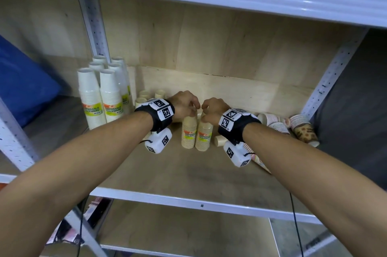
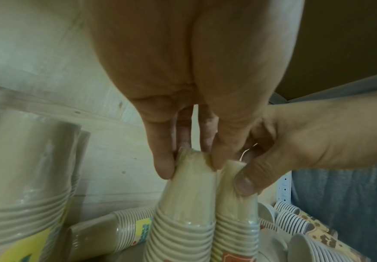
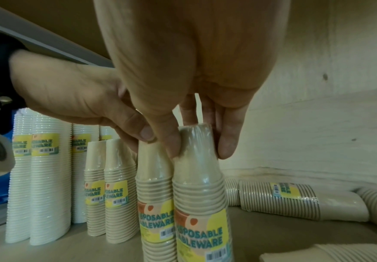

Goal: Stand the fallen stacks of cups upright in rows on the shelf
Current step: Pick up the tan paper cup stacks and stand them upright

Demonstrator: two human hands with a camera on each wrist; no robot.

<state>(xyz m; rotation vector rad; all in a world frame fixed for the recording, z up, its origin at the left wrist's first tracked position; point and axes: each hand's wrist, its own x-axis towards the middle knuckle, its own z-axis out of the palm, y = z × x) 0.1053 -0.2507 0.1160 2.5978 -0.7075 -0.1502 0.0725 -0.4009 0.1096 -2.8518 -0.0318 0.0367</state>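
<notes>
Two wrapped stacks of beige cups stand upright side by side in the middle of the shelf (image 1: 188, 175). My left hand (image 1: 188, 108) pinches the top of the left stack (image 1: 189, 133), fingers curled round its tip (image 2: 190, 159). My right hand (image 1: 206, 112) grips the top of the right stack (image 1: 204, 135) between thumb and fingers (image 3: 200, 141). Both stacks carry a yellow and orange label (image 3: 201, 235). The two hands almost touch above them.
Tall white stacks (image 1: 100, 97) stand in rows at the left, with shorter beige stacks (image 3: 115, 195) upright behind my left wrist. Fallen stacks lie at the right: striped ones (image 1: 278, 122), a patterned one (image 1: 305, 131), a beige one (image 3: 284, 198). A blue bag (image 1: 25, 83) fills the neighbouring bay.
</notes>
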